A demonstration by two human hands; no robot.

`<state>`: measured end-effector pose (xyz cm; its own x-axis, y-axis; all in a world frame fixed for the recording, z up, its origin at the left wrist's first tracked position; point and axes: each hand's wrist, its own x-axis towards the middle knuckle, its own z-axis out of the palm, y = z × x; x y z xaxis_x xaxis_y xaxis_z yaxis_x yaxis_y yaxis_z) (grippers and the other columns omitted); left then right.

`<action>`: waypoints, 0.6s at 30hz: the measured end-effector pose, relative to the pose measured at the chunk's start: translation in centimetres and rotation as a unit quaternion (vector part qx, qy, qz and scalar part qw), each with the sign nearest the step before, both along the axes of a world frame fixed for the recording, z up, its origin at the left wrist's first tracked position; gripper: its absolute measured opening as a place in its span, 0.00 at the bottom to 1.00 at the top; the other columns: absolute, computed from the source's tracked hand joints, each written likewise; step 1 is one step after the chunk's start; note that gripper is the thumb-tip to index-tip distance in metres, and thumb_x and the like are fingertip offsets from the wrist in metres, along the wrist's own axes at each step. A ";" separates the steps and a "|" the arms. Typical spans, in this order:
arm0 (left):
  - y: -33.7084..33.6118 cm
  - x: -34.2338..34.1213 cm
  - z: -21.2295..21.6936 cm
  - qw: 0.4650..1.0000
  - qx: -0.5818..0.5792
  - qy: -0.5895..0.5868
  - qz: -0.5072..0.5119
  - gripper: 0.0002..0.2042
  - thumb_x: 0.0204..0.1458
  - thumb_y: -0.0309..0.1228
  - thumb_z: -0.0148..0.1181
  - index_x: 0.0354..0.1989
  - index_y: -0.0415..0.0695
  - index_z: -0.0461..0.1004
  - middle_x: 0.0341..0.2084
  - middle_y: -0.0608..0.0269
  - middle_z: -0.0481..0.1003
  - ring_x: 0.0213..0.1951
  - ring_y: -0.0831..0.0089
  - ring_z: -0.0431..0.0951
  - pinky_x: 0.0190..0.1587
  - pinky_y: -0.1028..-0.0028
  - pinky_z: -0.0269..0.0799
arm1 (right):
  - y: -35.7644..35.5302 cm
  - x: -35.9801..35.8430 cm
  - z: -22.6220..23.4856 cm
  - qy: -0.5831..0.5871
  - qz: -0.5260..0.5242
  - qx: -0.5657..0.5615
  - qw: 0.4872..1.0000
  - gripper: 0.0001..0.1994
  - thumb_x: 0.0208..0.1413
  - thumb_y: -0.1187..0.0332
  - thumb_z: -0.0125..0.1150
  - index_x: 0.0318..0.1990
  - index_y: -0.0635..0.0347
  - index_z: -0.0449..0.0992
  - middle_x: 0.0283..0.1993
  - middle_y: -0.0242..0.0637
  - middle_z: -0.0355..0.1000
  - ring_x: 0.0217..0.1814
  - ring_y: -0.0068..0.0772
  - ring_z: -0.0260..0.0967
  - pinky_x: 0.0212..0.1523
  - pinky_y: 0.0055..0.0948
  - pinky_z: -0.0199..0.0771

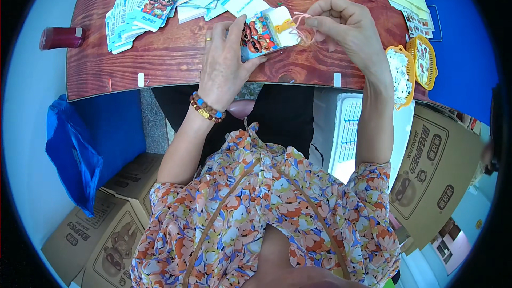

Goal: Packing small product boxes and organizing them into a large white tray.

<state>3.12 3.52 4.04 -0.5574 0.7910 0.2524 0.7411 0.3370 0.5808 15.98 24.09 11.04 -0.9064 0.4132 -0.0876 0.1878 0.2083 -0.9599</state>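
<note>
Floral blouse (277,208) fills the foreground. Above the table (176,56) edge, left hand (224,61) grips a printed card (264,32); right hand (346,24) pinches a pink cord (304,29) at the card's top.

We see a small printed card package (261,32) near the table's front edge, white with bright cartoon figures. A fanned pile of similar blue-and-white packets (141,5) lies toward the table's back left corner. Brown cardboard boxes stand on the floor at lower left (101,234) and at right (432,176).
</note>
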 end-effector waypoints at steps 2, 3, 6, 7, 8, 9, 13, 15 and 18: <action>-0.1 0.1 0.0 1.000 0.004 -0.002 -0.002 0.40 0.40 0.30 0.76 0.63 0.39 0.63 0.49 0.49 0.68 0.50 0.50 0.71 0.51 0.57 0.72 | 0.2 0.0 -0.6 -0.008 0.002 0.009 1.000 0.06 0.61 0.69 0.64 0.41 0.60 0.79 0.29 0.22 0.74 0.28 0.07 0.71 0.22 0.09 0.61; -0.1 0.1 0.1 1.000 0.009 -0.003 -0.004 0.39 0.40 0.30 0.76 0.63 0.39 0.64 0.49 0.49 0.68 0.50 0.50 0.72 0.51 0.57 0.72 | 0.2 0.0 -0.8 -0.017 0.004 0.018 1.000 0.06 0.61 0.69 0.63 0.42 0.60 0.79 0.29 0.23 0.75 0.28 0.07 0.71 0.22 0.09 0.62; -0.1 0.2 0.2 1.000 0.004 -0.007 -0.006 0.39 0.40 0.30 0.77 0.63 0.39 0.64 0.49 0.49 0.68 0.49 0.50 0.72 0.51 0.57 0.72 | 0.0 -0.1 -0.7 -0.025 -0.017 0.009 0.999 0.06 0.61 0.69 0.63 0.42 0.60 0.79 0.29 0.23 0.75 0.28 0.07 0.71 0.23 0.09 0.64; -0.1 0.2 0.1 1.000 0.004 -0.008 -0.006 0.39 0.40 0.30 0.77 0.63 0.39 0.64 0.49 0.49 0.68 0.49 0.50 0.72 0.51 0.57 0.72 | 0.1 -0.1 -0.9 -0.026 -0.017 0.010 0.999 0.06 0.61 0.69 0.63 0.42 0.60 0.79 0.29 0.23 0.75 0.28 0.07 0.71 0.23 0.09 0.64; -0.1 0.2 0.1 1.000 0.006 -0.011 -0.008 0.39 0.40 0.30 0.77 0.63 0.39 0.64 0.49 0.49 0.68 0.49 0.50 0.72 0.50 0.57 0.72 | 0.2 -0.1 -1.2 -0.001 -0.010 0.005 1.000 0.06 0.61 0.68 0.63 0.42 0.60 0.80 0.29 0.23 0.75 0.28 0.07 0.70 0.24 0.09 0.64; 0.0 0.3 0.0 1.000 0.008 -0.013 -0.010 0.39 0.40 0.30 0.77 0.62 0.39 0.64 0.48 0.49 0.68 0.49 0.50 0.73 0.50 0.57 0.72 | 0.3 0.0 -1.3 0.025 -0.003 0.001 1.000 0.06 0.61 0.68 0.63 0.42 0.60 0.80 0.29 0.23 0.75 0.28 0.07 0.69 0.24 0.09 0.64; 0.2 0.4 0.2 1.000 0.006 -0.004 -0.015 0.39 0.39 0.30 0.77 0.62 0.39 0.64 0.48 0.49 0.68 0.48 0.50 0.73 0.49 0.57 0.73 | 0.0 -0.2 -1.6 0.018 0.008 0.023 1.000 0.06 0.62 0.68 0.63 0.42 0.60 0.80 0.29 0.22 0.74 0.28 0.07 0.68 0.25 0.10 0.65; 0.2 0.3 0.1 1.000 -0.017 -0.006 -0.004 0.40 0.40 0.33 0.77 0.64 0.38 0.64 0.50 0.49 0.68 0.52 0.53 0.72 0.53 0.59 0.71 | -0.8 -0.4 -1.9 0.030 -0.010 0.081 0.996 0.06 0.62 0.69 0.62 0.42 0.61 0.80 0.28 0.23 0.74 0.26 0.09 0.67 0.25 0.12 0.65; 0.5 0.3 0.2 1.000 0.003 0.013 -0.014 0.39 0.39 0.29 0.76 0.62 0.38 0.64 0.47 0.49 0.68 0.48 0.50 0.73 0.49 0.57 0.73 | -2.4 -0.9 -1.5 -0.005 -0.032 0.287 0.958 0.07 0.62 0.70 0.62 0.42 0.63 0.80 0.28 0.24 0.74 0.23 0.11 0.67 0.24 0.15 0.65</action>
<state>3.40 3.97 4.20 -0.5293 0.8041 0.2707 0.7642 0.3132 0.5638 15.08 21.68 9.54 -0.8776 0.4512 0.1619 0.2264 0.6879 -0.6896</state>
